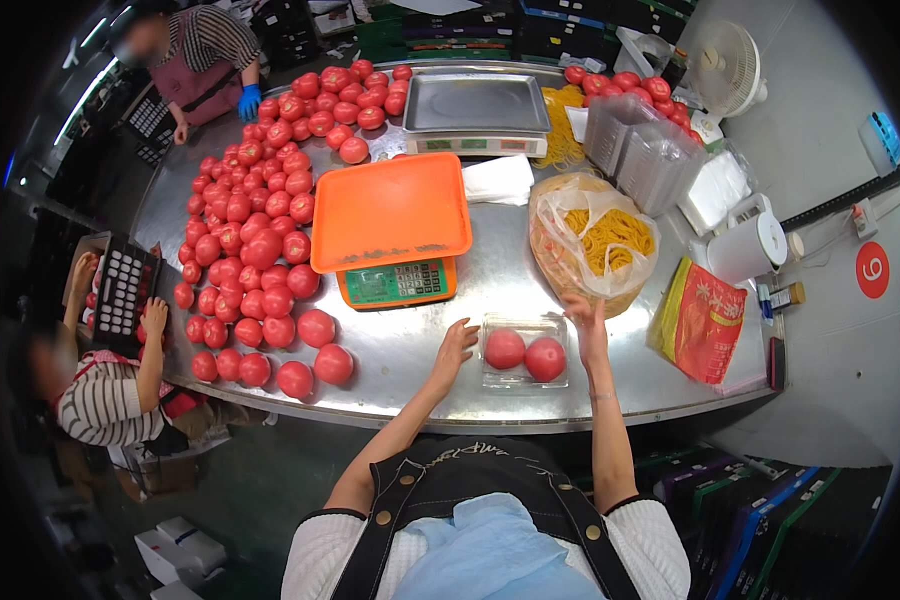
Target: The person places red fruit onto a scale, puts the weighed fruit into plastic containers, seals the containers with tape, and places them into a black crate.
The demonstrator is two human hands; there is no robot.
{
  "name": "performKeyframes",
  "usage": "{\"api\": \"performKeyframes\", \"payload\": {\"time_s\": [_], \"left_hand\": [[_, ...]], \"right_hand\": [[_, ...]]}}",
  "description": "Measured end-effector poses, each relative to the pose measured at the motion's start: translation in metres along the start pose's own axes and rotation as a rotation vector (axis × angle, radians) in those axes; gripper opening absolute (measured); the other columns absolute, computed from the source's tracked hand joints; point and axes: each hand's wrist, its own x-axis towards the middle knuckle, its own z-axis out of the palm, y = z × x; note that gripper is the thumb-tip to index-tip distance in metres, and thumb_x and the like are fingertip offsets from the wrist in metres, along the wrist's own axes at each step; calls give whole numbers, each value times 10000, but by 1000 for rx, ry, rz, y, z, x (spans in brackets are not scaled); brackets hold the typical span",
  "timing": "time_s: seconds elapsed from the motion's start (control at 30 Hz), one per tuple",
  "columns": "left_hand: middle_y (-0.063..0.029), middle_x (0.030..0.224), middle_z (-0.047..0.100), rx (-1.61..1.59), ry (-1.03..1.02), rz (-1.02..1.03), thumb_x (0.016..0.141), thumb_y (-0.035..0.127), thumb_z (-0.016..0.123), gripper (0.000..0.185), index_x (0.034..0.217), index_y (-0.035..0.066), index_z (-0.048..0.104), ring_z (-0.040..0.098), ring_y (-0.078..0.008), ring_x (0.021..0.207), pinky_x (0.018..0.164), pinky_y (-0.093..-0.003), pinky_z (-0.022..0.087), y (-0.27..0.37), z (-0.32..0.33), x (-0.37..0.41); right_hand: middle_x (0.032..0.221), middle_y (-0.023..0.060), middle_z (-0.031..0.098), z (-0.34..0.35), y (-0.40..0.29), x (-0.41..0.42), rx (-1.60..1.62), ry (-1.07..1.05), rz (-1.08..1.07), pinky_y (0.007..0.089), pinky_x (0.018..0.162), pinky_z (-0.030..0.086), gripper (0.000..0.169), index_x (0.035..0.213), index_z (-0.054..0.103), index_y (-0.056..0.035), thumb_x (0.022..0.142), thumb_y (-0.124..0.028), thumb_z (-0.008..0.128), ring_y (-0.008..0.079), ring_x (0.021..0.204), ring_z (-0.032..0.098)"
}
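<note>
Two tomatoes (pixel 505 349) lie side by side in a clear plastic tray (pixel 525 380) on the metal table in front of me. My left hand (pixel 456 349) hovers just left of the tray, fingers apart and holding nothing. On the tray's other side, my right hand (pixel 586 319) is raised at its upper right corner, close to the plastic bag (pixel 622 281) of yellow rubber bands (pixel 609 238). I see nothing held in the right hand. Beyond my left hand stands an orange digital scale (pixel 391 214) with a flat pan.
Many loose tomatoes (pixel 251 202) cover the table's left side. A steel-pan scale (pixel 476 105), stacked clear trays (pixel 649 150) and a fan (pixel 727 67) stand farther back. A red and yellow bag (pixel 701 322) lies right. Two co-workers (pixel 202 67) are at the left; one handles a black crate (pixel 126 296).
</note>
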Motion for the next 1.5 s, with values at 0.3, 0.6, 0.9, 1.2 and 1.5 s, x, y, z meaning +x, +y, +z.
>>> {"api": "performKeyframes", "payload": {"time_s": [0.3, 0.6, 0.9, 1.2, 1.5], "left_hand": [[-53, 969, 611, -146, -232, -279, 914, 173, 672, 309, 1149, 48, 514, 658, -161, 883, 796, -295, 573, -3, -5, -45], [-56, 960, 594, -378, -140, -182, 903, 58, 645, 274, 1136, 27, 505, 659, -185, 922, 846, -311, 572, -31, 3, -45], [-82, 912, 600, -61, 23, -185, 884, 49, 588, 336, 1214, 18, 537, 660, -195, 850, 744, -318, 575, -2, -61, -29], [-58, 883, 566, -58, 38, -102, 922, 56, 557, 420, 1330, 24, 465, 617, -145, 770, 686, -308, 602, 26, -50, 28], [-27, 843, 595, -32, -21, -37, 950, 169, 585, 328, 1242, 38, 513, 614, -111, 746, 644, -266, 551, 11, 4, 83]], "right_hand": [[1032, 91, 630, -2, 5, -132, -384, 118, 347, 316, 792, 533, 415, 1341, 459, -11, 976, -182, 555, 195, 953, 616], [887, 73, 628, 1, 5, -136, 120, 299, 472, 294, 716, 571, 161, 1047, 548, -28, 905, -45, 622, 165, 748, 643], [869, 92, 683, -5, -10, -91, -667, -62, 313, 309, 701, 540, 196, 1039, 619, -1, 907, -146, 635, 189, 781, 672], [868, 144, 640, -39, -52, 115, -1568, 282, -390, 422, 718, 524, 172, 926, 690, -28, 804, -149, 697, 320, 791, 654], [919, 158, 688, -39, -35, 143, -1401, 413, -167, 454, 743, 519, 161, 861, 722, -55, 812, -204, 689, 339, 842, 660]]}}
